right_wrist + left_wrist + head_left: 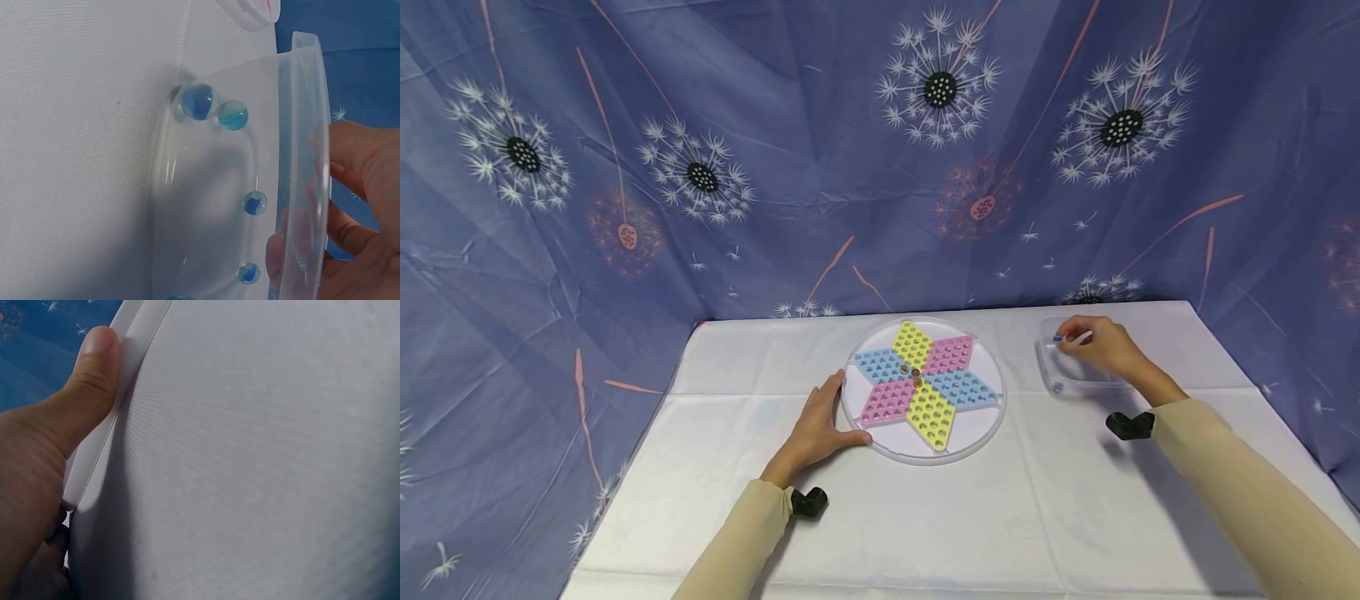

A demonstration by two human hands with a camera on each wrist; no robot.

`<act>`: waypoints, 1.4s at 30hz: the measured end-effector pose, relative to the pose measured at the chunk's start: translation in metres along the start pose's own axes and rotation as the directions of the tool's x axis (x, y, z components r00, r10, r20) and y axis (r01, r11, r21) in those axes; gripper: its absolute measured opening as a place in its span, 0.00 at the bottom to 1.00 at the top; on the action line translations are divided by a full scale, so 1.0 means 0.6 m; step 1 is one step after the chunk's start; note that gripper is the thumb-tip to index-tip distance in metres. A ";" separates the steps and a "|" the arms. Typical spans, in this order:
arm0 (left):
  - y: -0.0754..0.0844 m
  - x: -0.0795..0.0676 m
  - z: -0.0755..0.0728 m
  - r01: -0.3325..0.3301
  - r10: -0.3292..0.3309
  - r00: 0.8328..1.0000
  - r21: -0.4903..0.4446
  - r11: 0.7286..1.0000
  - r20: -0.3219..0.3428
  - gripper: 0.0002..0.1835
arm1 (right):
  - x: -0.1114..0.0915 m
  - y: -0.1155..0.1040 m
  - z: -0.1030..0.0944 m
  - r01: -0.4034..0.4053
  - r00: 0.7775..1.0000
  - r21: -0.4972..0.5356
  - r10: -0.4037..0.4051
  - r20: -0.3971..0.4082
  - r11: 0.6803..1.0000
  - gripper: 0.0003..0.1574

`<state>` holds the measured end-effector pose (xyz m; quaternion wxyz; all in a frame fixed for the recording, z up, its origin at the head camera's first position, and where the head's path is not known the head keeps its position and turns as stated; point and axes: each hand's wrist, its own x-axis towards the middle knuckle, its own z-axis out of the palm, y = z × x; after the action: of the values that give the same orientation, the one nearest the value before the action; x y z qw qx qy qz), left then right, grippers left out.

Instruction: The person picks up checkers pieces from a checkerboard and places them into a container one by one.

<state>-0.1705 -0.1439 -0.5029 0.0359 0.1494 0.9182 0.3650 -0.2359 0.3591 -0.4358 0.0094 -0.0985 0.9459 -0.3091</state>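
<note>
Board (pixel 973 429), head view: a round white disc with a raised rim, lying flat on the cloth-covered counter (pixel 985 517); its star is pitted in yellow, pink and blue, with brown marbles (pixel 916 373) at the centre. The left hand (pixel 816 429), fingers extended and thumb spread, rests against its edge. Such plastic is probably light and stiff, best steadied by the rim. Off to the right, the right hand (pixel 1097 343) bends into a clear box (pixel 1093 388).

Left wrist view: the thumb lies along the smooth pale rim; beside it spreads white cloth with a fine, ribbed weave.

Right wrist view: the translucent box has thin walls and rounded corners, likely light and slightly springy, best held by its lip. Inside sit glassy blue and teal marbles (pixel 199 102), presumably hard, slippery and quick to roll; a fingertip pinch across the middle suits them. Whether the bent fingers grip one, I cannot tell.
</note>
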 end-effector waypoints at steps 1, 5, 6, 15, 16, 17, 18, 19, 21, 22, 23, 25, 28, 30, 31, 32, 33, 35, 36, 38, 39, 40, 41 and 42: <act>0.001 0.000 0.000 -0.003 0.003 1.000 -0.005 1.000 -0.003 0.69 | 0.000 0.001 0.001 0.003 1.000 -0.004 -0.003 0.004 1.000 0.14; 0.003 -0.001 0.000 -0.007 0.007 1.000 -0.022 1.000 -0.007 0.69 | 0.001 0.002 0.002 0.013 1.000 -0.024 -0.013 0.006 1.000 0.12; 0.004 -0.002 0.000 -0.008 0.008 1.000 -0.025 1.000 -0.008 0.68 | 0.001 0.003 0.002 0.014 1.000 -0.027 -0.013 0.006 1.000 0.11; 0.002 0.000 0.000 0.000 0.000 1.000 -0.011 1.000 -0.008 0.68 | 0.001 0.000 0.003 0.022 1.000 -0.031 -0.021 0.022 0.999 0.13; 0.002 0.001 0.000 0.004 -0.004 1.000 -0.010 1.000 -0.006 0.69 | 0.000 0.000 0.003 0.023 1.000 -0.034 -0.023 0.021 0.999 0.13; 0.002 0.001 0.001 0.006 -0.006 1.000 -0.010 1.000 -0.006 0.69 | 0.000 0.000 0.003 0.025 0.999 -0.035 -0.024 0.022 0.999 0.14; 0.001 0.001 0.001 0.004 -0.004 1.000 -0.009 1.000 -0.007 0.69 | 0.000 0.000 0.003 0.029 0.999 -0.034 -0.028 0.024 0.999 0.14; 0.001 0.001 0.001 0.002 -0.002 1.000 -0.009 1.000 -0.008 0.69 | 0.000 0.000 0.003 0.031 0.999 -0.035 -0.030 0.026 0.999 0.14; 0.001 0.002 0.001 -0.005 0.005 1.000 -0.007 1.000 -0.010 0.69 | -0.001 -0.001 0.002 0.031 0.999 -0.033 -0.030 0.026 0.999 0.15; 0.001 0.002 0.001 -0.002 0.002 1.000 -0.007 1.000 -0.007 0.69 | -0.002 -0.002 0.002 0.030 0.999 -0.032 -0.029 0.028 0.999 0.15; 0.001 0.002 0.001 -0.009 0.009 1.000 -0.006 1.000 -0.010 0.69 | -0.002 -0.003 0.002 0.028 0.999 -0.030 -0.027 0.030 0.999 0.16; 0.001 0.003 0.001 -0.009 0.009 1.000 -0.003 1.000 -0.006 0.69 | -0.004 -0.004 0.002 0.021 0.999 -0.026 -0.021 0.034 0.999 0.17; 0.001 0.002 0.001 -0.003 0.003 1.000 0.001 1.000 0.000 0.69 | -0.005 -0.003 0.002 0.007 0.999 -0.029 -0.006 0.035 1.000 0.18; 0.001 0.002 0.001 -0.001 0.001 1.000 0.002 1.000 0.003 0.69 | -0.005 -0.002 0.002 0.002 0.999 -0.029 -0.001 0.034 1.000 0.18; 0.001 0.001 0.001 0.000 0.000 1.000 0.001 1.000 0.002 0.69 | -0.005 -0.002 0.003 0.000 0.999 -0.030 0.001 0.033 1.000 0.18; 0.002 0.000 0.001 0.000 0.000 1.000 0.000 1.000 0.000 0.69 | -0.004 -0.001 0.003 -0.003 0.999 -0.030 0.004 0.032 1.000 0.18; 0.002 0.000 0.001 0.002 -0.002 1.000 -0.002 1.000 -0.001 0.69 | -0.004 0.000 0.004 -0.003 1.000 -0.028 0.004 0.031 1.000 0.19; 0.002 -0.001 0.000 0.007 -0.007 1.000 -0.001 1.000 0.000 0.69 | -0.005 0.001 0.004 -0.002 1.000 -0.027 0.003 0.030 1.000 0.19; 0.002 -0.001 0.000 0.010 -0.010 1.000 -0.001 1.000 0.001 0.69 | -0.004 0.001 0.004 -0.001 1.000 -0.026 0.002 0.030 1.000 0.19; 0.002 -0.002 0.000 0.017 -0.017 1.000 0.000 1.000 0.002 0.69 | -0.004 0.001 0.004 -0.001 1.000 -0.022 0.001 0.031 1.000 0.19; 0.002 -0.002 0.000 0.021 -0.021 1.000 -0.001 1.000 0.003 0.69 | -0.005 0.001 0.004 0.001 0.999 -0.022 0.000 0.033 1.000 0.19; 0.002 -0.002 0.000 0.025 -0.025 1.000 -0.002 1.000 0.004 0.69 | -0.005 0.000 0.003 0.003 0.999 -0.023 -0.002 0.035 1.000 0.18; 0.002 -0.001 0.000 0.028 -0.028 1.000 -0.001 1.000 0.004 0.70 | -0.005 0.000 0.003 0.007 0.999 -0.024 -0.006 0.036 1.000 0.18; 0.001 -0.001 0.000 0.029 -0.029 1.000 -0.004 1.000 0.004 0.69 | -0.005 -0.001 0.002 0.012 0.999 -0.024 -0.011 0.038 1.000 0.18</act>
<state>-0.1694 -0.1435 -0.5024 0.0433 0.1366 0.9196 0.3659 -0.2330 0.3588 -0.4364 0.0243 -0.1098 0.9487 -0.2956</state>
